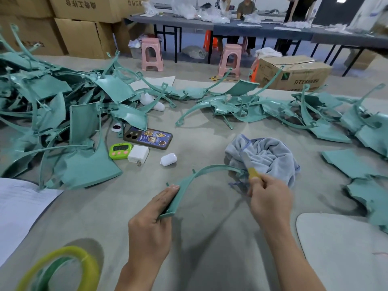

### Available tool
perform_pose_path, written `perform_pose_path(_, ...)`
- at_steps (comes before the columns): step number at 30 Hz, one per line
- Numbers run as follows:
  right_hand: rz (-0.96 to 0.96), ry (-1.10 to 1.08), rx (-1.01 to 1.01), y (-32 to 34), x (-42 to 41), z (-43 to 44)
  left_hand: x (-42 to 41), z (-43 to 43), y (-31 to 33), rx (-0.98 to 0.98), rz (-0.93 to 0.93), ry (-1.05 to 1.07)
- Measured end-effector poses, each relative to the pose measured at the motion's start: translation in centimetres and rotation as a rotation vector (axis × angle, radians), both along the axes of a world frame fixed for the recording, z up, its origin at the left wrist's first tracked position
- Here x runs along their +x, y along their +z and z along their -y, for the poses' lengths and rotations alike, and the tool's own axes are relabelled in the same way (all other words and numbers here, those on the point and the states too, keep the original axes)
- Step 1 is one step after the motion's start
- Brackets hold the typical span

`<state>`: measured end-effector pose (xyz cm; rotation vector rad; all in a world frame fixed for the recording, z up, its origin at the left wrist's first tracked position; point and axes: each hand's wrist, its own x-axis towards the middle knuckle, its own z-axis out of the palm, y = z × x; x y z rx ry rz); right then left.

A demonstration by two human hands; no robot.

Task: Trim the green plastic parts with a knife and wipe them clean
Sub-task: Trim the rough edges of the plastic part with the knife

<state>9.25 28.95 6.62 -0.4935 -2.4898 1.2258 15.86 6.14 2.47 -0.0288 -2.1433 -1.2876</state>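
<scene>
Both forearms are bare. They enter from the bottom edge and angle up toward the centre of the frame.

Left hand (154, 215), lower centre: we see its back. It holds the near end of a curved green strip (201, 171), fingers stretched along the strip's left side.

Right hand (270, 199), right of centre and slightly higher: fingers curled round a yellow-handled knife (253, 172), thumb on top, blade pointing up and slightly left.

Centre frame shows a teal-green curved plastic strip (176, 199), a yellow-handled knife (251, 168), a pale blue-grey towel (270, 156); leftward, a navy cartoon-printed phone case (148, 138).
</scene>
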Motion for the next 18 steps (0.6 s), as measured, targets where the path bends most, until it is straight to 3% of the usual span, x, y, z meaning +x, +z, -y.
perform_pose_path(3,-0.025,0.377,-0.255,1.3,1.8,3.6,-0.3,0.0,-0.3,-0.015,0.03,0.019)
perform_pose_path(5,0.002,0.478,-0.223,1.3,2.5,5.0,-0.3,-0.1,-0.1,0.007,0.054,0.012)
perform_pose_path(13,0.153,-0.067,0.052,-2.2,-0.7,-1.7,0.1,1.3,0.8,0.226,0.071,0.192)
perform_pose_path(18,0.021,-0.019,-0.228,-4.2,0.1,-1.6,-1.5,2.5,0.2,0.374,0.294,0.241)
